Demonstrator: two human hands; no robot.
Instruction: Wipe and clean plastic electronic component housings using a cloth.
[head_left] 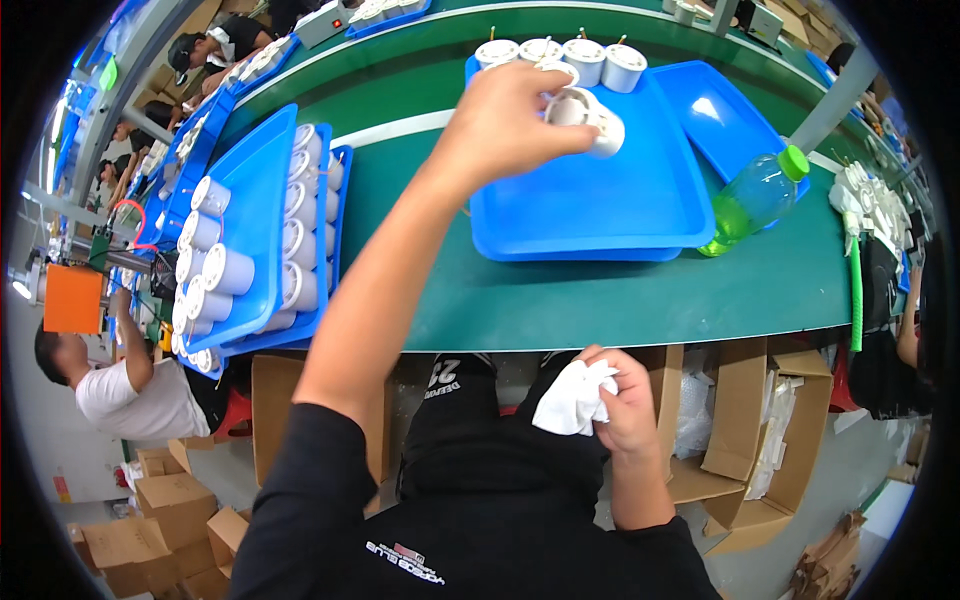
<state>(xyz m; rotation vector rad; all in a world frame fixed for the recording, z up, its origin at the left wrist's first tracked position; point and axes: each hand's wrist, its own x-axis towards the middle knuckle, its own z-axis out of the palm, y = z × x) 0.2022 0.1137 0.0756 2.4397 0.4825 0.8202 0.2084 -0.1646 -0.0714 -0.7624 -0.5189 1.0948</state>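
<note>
My left hand (510,125) reaches out over a blue tray (590,215), its thumb and fingers closed around a white cylindrical cup-shaped part (572,108). Right beside it, partly covered by the thumb, is another white part (609,136); I cannot tell if the two touch. Several similar white cylinders (624,68) stand along the tray's far side, some with a thin pin or wire rising from the top. Close to my body, below the table edge, my right hand (628,405) grips a crumpled white cloth (577,398).
Stacked blue trays (262,200) with many white cylinders (228,270) stand on the left. To the right are another blue tray (715,105) and a green bottle (755,195). Cardboard boxes (735,440) sit under the green table (420,290). A person (150,385) works at far left.
</note>
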